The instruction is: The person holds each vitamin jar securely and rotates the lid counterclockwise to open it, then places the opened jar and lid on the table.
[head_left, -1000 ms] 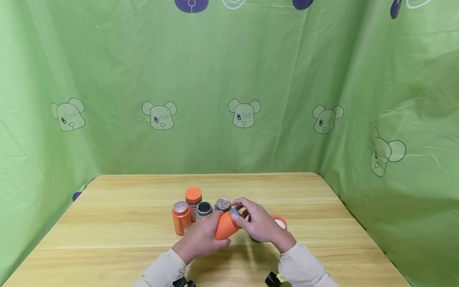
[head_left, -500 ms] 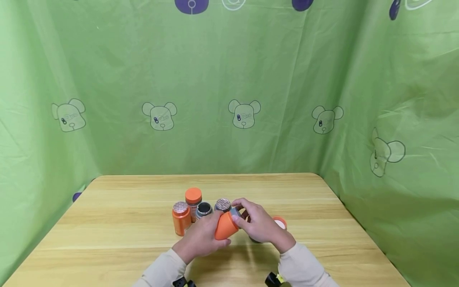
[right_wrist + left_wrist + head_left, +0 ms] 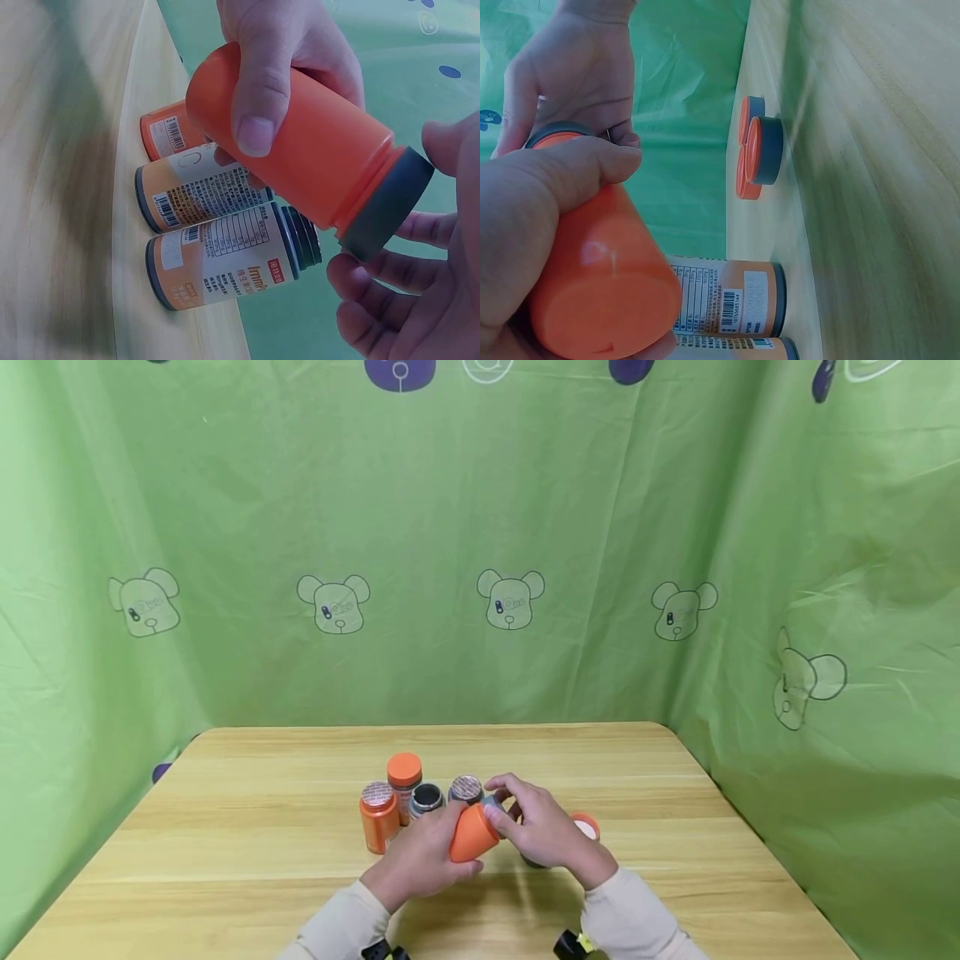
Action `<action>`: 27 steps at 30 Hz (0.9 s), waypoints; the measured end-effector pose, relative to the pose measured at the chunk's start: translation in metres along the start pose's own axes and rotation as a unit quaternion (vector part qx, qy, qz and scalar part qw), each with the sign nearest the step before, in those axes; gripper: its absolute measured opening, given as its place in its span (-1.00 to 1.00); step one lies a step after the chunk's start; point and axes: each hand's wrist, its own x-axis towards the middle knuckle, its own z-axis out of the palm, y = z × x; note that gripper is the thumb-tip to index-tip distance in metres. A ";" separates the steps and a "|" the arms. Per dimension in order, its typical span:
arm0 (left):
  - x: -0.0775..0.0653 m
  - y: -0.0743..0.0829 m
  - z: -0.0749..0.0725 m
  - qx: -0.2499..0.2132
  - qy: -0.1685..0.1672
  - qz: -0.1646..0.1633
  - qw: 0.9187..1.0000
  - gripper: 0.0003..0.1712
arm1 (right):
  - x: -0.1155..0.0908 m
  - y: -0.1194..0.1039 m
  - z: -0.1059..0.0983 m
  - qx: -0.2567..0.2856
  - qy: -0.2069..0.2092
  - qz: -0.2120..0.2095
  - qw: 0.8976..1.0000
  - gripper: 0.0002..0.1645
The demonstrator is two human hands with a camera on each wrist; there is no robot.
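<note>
Left hand (image 3: 424, 853) was wrapped right round a tilted orange bottle (image 3: 474, 835), right hand (image 3: 546, 828) curled kinda loosely about its dark cap (image 3: 388, 204) — all held up over the surface (image 3: 262, 835) — so weak finger contact could've let the cap slip, or a sudden jerk could've bumped the uncapped bottle (image 3: 427, 812) just beyond.

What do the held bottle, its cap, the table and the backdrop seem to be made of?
Held bottle: likely plastic, smooth and satin; soft highlights show.
Cap: probably plastic too, matte, with no metallic glint.
Table: wood or printed laminate, unclear which, low-gloss; streaky grain shows.
Backdrop: coated cloth or plastic sheet, faintly shiny; it creases and hangs in folds.
</note>
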 end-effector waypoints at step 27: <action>-0.002 0.001 0.002 -0.002 0.002 -0.007 1.000 -0.23 | -0.002 -0.002 0.001 -0.005 -0.008 0.013 1.000 -0.54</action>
